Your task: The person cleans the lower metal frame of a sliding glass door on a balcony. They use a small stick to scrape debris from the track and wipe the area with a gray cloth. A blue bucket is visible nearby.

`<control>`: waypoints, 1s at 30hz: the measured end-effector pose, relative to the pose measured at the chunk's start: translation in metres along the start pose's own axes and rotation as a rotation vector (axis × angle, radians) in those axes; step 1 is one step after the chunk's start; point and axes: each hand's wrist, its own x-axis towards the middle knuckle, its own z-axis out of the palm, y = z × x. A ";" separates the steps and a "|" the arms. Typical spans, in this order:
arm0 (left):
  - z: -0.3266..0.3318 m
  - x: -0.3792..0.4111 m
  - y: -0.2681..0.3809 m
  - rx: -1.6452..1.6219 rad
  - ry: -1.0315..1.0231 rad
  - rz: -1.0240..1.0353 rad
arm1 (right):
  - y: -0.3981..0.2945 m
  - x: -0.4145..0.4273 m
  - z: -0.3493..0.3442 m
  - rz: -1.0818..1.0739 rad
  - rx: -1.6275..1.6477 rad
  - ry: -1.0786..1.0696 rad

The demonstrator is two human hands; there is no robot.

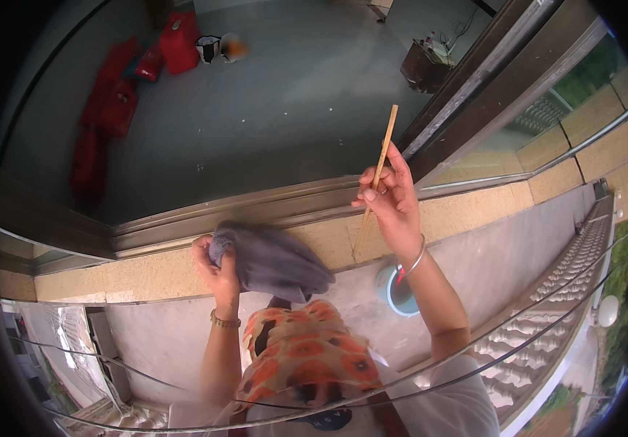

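My left hand grips one end of a grey-purple cloth, which hangs over the tan stone sill below the window frame. Between the thumb and fingers of my right hand is a thin wooden stick, its upper end pointing up past the fingers and its lower end slanting down over the sill. The metal window track runs just beyond both hands.
A light blue bucket of liquid stands on the floor below my right forearm. Through the opening, red bags and a dark cabinet sit on a grey floor. A window frame rises at right, with a balustrade behind me.
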 end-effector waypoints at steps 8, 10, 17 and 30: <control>0.001 0.001 0.003 -0.014 -0.018 0.002 | 0.008 0.042 0.039 0.150 0.125 0.197; 0.000 0.001 0.003 -0.028 -0.011 0.002 | -0.003 0.045 0.048 0.088 0.168 0.154; 0.001 0.002 0.005 -0.076 -0.024 -0.015 | 0.013 0.037 0.054 -0.192 0.203 -0.147; -0.003 0.001 -0.006 -0.070 -0.047 -0.022 | 0.015 0.039 0.042 -0.182 0.146 -0.048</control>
